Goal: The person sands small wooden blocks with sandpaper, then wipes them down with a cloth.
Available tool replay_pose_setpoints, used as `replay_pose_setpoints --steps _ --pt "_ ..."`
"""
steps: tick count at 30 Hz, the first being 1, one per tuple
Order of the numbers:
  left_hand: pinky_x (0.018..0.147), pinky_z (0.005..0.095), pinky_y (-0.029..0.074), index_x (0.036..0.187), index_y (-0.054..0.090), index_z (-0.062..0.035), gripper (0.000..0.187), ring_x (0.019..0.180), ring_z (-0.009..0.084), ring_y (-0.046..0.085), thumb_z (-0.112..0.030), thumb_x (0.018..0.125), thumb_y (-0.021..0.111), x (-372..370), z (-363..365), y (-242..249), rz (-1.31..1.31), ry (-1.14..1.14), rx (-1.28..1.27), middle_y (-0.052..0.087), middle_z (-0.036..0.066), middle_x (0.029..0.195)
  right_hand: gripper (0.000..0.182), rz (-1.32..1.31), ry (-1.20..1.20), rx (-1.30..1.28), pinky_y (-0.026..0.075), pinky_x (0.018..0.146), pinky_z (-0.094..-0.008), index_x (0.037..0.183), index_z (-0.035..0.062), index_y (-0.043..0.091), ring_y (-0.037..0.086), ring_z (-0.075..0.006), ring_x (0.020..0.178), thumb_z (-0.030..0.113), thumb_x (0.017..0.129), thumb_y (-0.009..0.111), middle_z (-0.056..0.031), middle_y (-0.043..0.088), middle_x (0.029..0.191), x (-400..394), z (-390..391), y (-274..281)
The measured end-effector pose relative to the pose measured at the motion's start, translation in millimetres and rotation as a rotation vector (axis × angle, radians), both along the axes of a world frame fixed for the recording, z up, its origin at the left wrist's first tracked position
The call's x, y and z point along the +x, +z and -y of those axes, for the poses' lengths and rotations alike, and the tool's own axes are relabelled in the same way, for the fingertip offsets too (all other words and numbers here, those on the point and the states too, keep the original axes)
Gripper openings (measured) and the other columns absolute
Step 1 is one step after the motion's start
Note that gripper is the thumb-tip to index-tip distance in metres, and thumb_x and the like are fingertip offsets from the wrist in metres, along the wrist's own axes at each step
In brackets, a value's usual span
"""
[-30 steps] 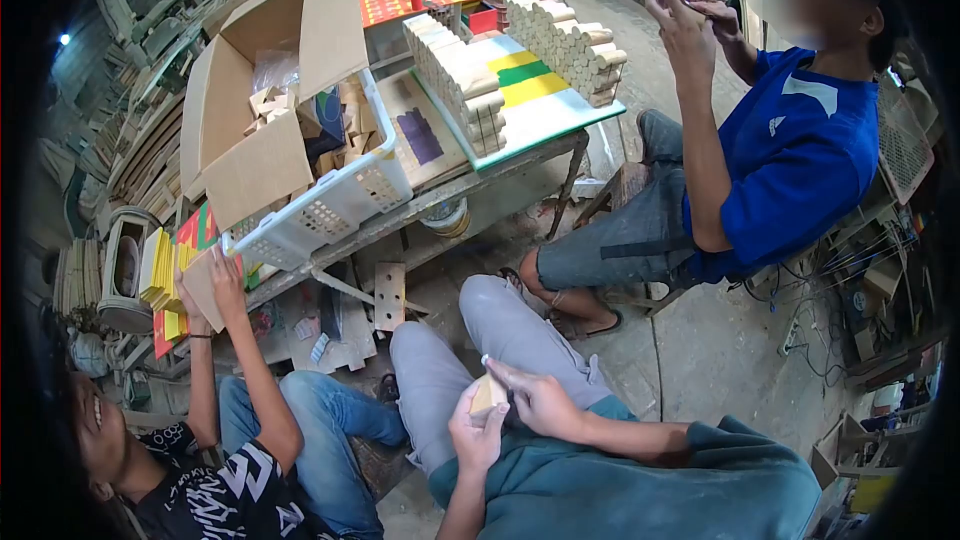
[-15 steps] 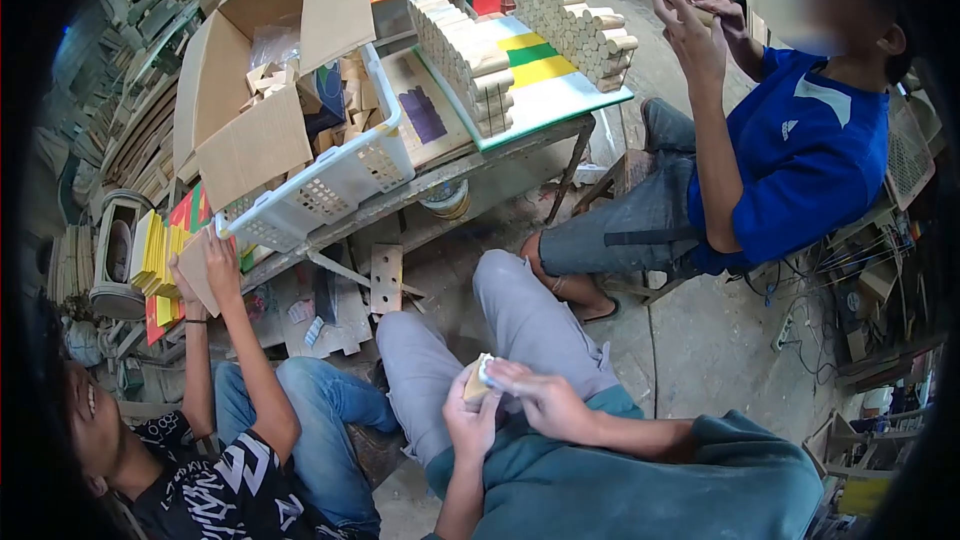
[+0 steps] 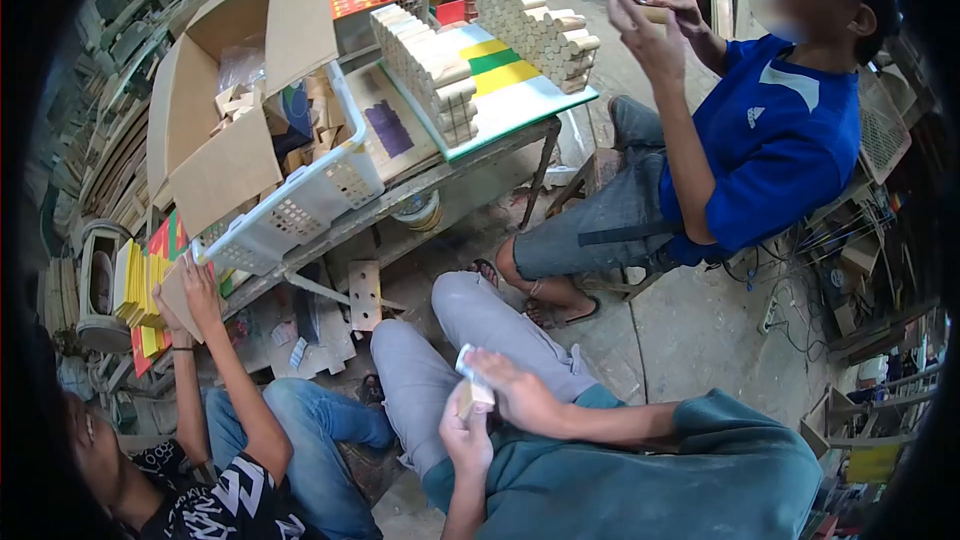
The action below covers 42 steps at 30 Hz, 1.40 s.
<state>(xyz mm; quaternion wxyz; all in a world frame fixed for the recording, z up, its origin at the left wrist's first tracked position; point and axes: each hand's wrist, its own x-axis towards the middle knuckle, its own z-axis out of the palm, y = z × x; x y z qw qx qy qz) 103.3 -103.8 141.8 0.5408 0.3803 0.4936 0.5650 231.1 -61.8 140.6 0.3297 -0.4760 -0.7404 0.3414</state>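
Observation:
A small pale wooden block (image 3: 476,397) is gripped between the thumb and fingers of my left hand (image 3: 466,443), low in front of my lap. Just above and to the right of it is my right hand (image 3: 522,395), blurred, with its fingers fairly straight. Against those fingers it holds a small white-and-bluish flat piece (image 3: 465,359), which may be sandpaper; its kind is not clear. The fingers of the right hand lie close to the block's upper end.
At left, a co-worker's hands (image 3: 190,298) hold a flat wooden piece by stacked yellow pieces (image 3: 128,285). Across, a co-worker in blue (image 3: 775,155) handles a small wooden piece. A white crate (image 3: 350,180) with a cardboard box and stacked wooden cylinders (image 3: 545,40) stand on the bench.
My right hand has shifted up, bringing the white-and-bluish piece above the block. The block now points more upright in my left hand. The whole view has swung slightly.

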Motion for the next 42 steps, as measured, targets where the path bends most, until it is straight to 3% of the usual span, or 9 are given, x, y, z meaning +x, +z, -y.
replay_pose_setpoints --steps 10,17,24,26,29,31,34,37,42 --pt "0.082 0.0268 0.049 0.12 0.05 0.0097 0.043 0.096 0.0153 0.06 -0.01 0.086 0.066 2.6 -0.4 17.7 0.109 0.018 -0.015 0.061 0.012 0.11 0.048 -0.039 -0.117 0.137 0.045 0.097 -0.0369 0.13 0.0016 0.052 0.06 -0.0321 0.109 -0.004 0.082 0.047 -0.0168 0.062 0.115 27.8 -41.4 3.1" --pt "0.084 0.0308 0.051 0.112 0.052 0.0048 0.038 0.094 0.0213 0.063 -0.006 0.082 0.072 -20.4 -7.7 -11.7 0.338 -0.013 -0.109 0.062 0.014 0.106 0.022 -0.76 -0.035 -0.902 0.044 0.064 -0.0224 0.108 0.0024 0.063 0.053 -0.0044 0.075 0.02 0.096 0.057 0.0025 0.063 0.087 38.5 -25.9 39.0" --pt "0.087 0.0351 0.051 0.117 0.05 0.0035 0.034 0.1 0.0202 0.06 -0.023 0.096 0.054 -4.4 -31.3 8.9 0.512 0.124 -0.182 0.058 0.014 0.112 0.023 -0.561 -0.106 -0.595 0.048 0.068 -0.0244 0.104 0.0003 0.067 0.06 -0.0087 0.075 0.012 0.084 0.071 -0.0014 0.067 0.091 31.0 -20.0 52.1" --pt "0.087 0.0353 0.051 0.119 0.049 0.0023 0.038 0.101 0.0205 0.059 -0.03 0.099 0.047 -2.2 -33.6 15.8 0.639 0.083 -0.214 0.057 0.013 0.114 0.026 -0.3 -0.155 0.021 0.051 0.077 -0.0284 0.107 0.0006 0.067 0.065 -0.0182 0.088 0.002 0.081 0.068 -0.0095 0.069 0.101 22.9 -17.6 49.4" --pt "0.083 0.0337 0.05 0.114 0.051 0.0002 0.047 0.095 0.0186 0.058 -0.041 0.101 0.034 6.4 -37.1 8.9 0.739 0.097 -0.296 0.057 0.01 0.106 0.032 -0.291 0.093 0.204 0.051 0.082 -0.0311 0.112 0.0012 0.066 0.064 -0.024 0.098 -0.003 0.081 0.064 -0.0144 0.066 0.106 16.2 -15.1 36.2" --pt "0.066 0.0277 0.051 0.103 0.054 -0.0036 0.041 0.077 0.0135 0.059 -0.041 0.1 0.037 8.0 -41.9 -19.3 0.398 0.149 -0.312 0.057 0.006 0.087 0.035 -0.245 0.156 0.198 0.05 0.085 -0.0325 0.115 0.0009 0.064 0.063 -0.0238 0.101 -0.004 0.079 0.063 -0.0143 0.066 0.108 11.4 -6.7 32.2" --pt "0.041 0.0236 0.039 0.094 0.055 -0.0075 0.036 0.051 0.0095 0.05 -0.04 0.098 0.039 -13.0 -42.7 -49.5 0.69 -0.061 -0.469 0.054 0.003 0.069 0.042 -0.25 -0.074 -0.38 0.047 0.093 -0.0344 0.117 0.0033 0.063 0.06 -0.0281 0.109 -0.004 0.075 0.061 -0.016 0.064 0.115 7.4 0.0 30.0" --pt "0.032 0.0235 0.028 0.093 0.058 -0.0085 0.038 0.037 0.0083 0.037 -0.04 0.095 0.036 -10.4 -43.9 -85.2 0.768 -0.171 -0.439 0.051 0.0 0.061 0.047 0.03 -0.029 0.17 0.044 0.098 -0.0377 0.119 0.0031 0.062 0.056 -0.0313 0.116 -0.006 0.073 0.061 -0.0178 0.06 0.121 3.8 -18.6 5.0" --pt "0.083 0.0375 0.049 0.106 0.058 -0.0137 0.04 0.097 0.0253 0.06 -0.038 0.092 0.031 -17.3 -56.1 -127.7 0.869 0.158 -0.502 0.061 0.01 0.107 0.053 0.19 0.221 0.173 0.031 0.111 -0.0409 0.129 0.0068 0.054 0.043 -0.0314 0.13 0.0 0.076 0.053 -0.0162 0.05 0.135 -32.6 -27.9 -48.8"
